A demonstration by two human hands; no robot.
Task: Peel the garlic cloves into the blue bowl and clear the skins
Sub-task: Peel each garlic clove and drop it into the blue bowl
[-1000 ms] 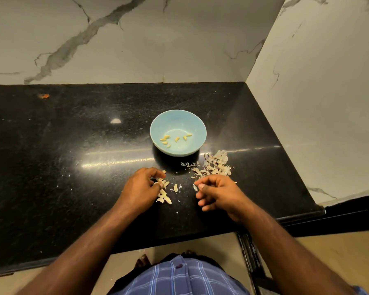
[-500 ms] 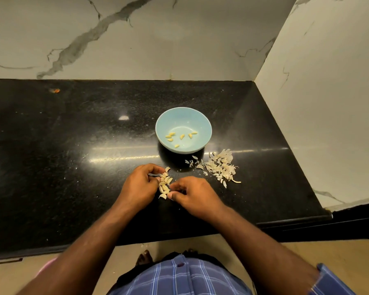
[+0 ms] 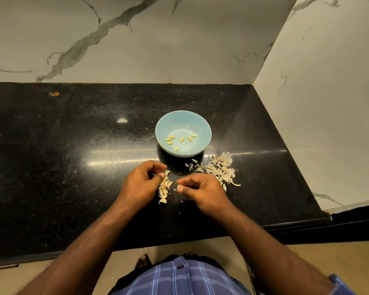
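Garlic cloves (image 3: 163,188), unpeeled, are heaped between the curled left fingers (image 3: 160,175) and the right fingers (image 3: 180,189), which pinch one clove; few peeled cloves lie in the blue bowl (image 3: 201,127), skins (image 3: 218,168) uncleared.

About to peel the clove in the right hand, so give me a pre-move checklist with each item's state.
1. Right hand pinches a garlic clove: ok.
2. Left hand free to help: cannot tell, fingers curled by the unpeeled cloves.
3. Blue bowl upright, within reach: ok.
4. Bowl holds only peeled cloves: ok.
5. Skins cleared from counter: not ok.
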